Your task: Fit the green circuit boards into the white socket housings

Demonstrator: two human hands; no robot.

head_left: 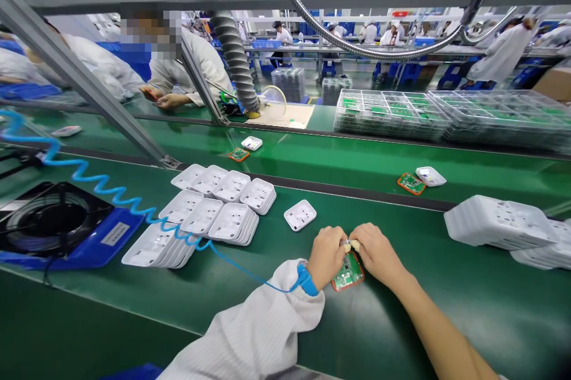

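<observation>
A green circuit board [350, 276] with an orange rim lies on the green bench in front of me. My left hand [328, 254], with a blue wrist strap, closes its fingers at the board's far end. From the other side my right hand [377, 254] pinches at the same end, its fingertips nearly meeting the left ones. Pale yellow covers show on the fingertips. Something small and shiny shows between the hands, too small to name. Just beyond the left hand rests a single white plastic cover [300, 215].
Stacked white covers [209, 216] stand to the left, more covers [495, 222] to the right. A fan [62, 213] sits at far left, near a coiled blue cord [118, 192]. Boards with covers lie on the green conveyor [312, 160]. Clear trays [392, 115] and a co-worker [191, 65] are beyond.
</observation>
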